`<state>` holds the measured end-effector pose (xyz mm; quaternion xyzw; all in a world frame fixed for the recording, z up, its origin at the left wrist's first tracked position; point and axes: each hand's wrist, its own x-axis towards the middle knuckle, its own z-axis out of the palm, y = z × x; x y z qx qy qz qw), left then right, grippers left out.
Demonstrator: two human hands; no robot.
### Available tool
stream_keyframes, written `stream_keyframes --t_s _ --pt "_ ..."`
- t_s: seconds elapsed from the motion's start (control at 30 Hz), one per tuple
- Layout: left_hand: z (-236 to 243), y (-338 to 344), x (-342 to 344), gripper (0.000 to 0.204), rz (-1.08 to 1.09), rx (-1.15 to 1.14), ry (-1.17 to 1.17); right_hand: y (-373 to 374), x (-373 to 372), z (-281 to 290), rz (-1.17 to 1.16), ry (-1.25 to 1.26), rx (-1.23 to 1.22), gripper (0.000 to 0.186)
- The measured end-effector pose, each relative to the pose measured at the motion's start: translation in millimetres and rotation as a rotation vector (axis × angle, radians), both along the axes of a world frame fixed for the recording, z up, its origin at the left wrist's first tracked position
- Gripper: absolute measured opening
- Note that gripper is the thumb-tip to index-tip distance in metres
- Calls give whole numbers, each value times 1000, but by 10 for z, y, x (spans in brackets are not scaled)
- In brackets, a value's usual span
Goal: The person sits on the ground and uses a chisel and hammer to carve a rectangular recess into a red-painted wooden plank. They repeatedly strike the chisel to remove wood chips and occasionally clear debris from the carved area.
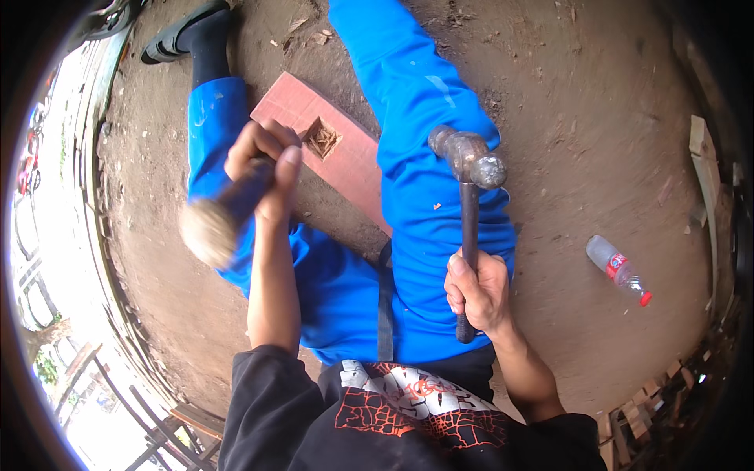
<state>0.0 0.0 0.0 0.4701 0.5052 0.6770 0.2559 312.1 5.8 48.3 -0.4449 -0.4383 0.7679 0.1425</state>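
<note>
My left hand [271,161] is closed round a chisel [224,212], whose thick handle has a pale, blunt butt, smeared by motion. The chisel's blade is hidden by my fingers. Beside that hand, a square hole [323,140] filled with wood chips is cut into a reddish wooden beam [349,173]. The beam lies slantwise between my blue-trousered legs, one end under my right thigh. My right hand [479,292] grips the dark handle of a ball-peen hammer [469,163] low down. The hammer's metal head is raised over my right leg, apart from the chisel.
A clear plastic bottle [619,269] with a red cap lies on the dirt ground [581,149] to the right. Wood offcuts [640,412] are piled at the lower right, and a plank [704,169] lies at the right edge. Wooden rails [149,416] stand at lower left.
</note>
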Motion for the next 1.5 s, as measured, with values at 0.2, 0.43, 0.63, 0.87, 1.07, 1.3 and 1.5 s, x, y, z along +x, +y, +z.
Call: stream_keyframes --t_s 0.2,0.43,0.63,0.87,1.07,1.3,1.5 --pt "-87 104 398 25 -174 114 604 56 46 22 42 -11 27 36" --pt "-347 117 413 29 -338 63 673 47 28 12 -41 -1 -38 33" --pt "-391 102 382 35 -374 38 674 41 1 27 -45 15 -52 33" --pt "-461 106 434 44 -411 -22 728 1 4 42 -61 24 -82 33" --pt "-485 128 465 38 -365 -24 690 -61 46 11 -106 43 -72 47" --pt "-424 134 410 40 -264 -44 600 -285 286 226 -159 75 -18 66" --pt "-344 154 344 33 -222 -7 528 -609 497 498 -17 152 273 66"
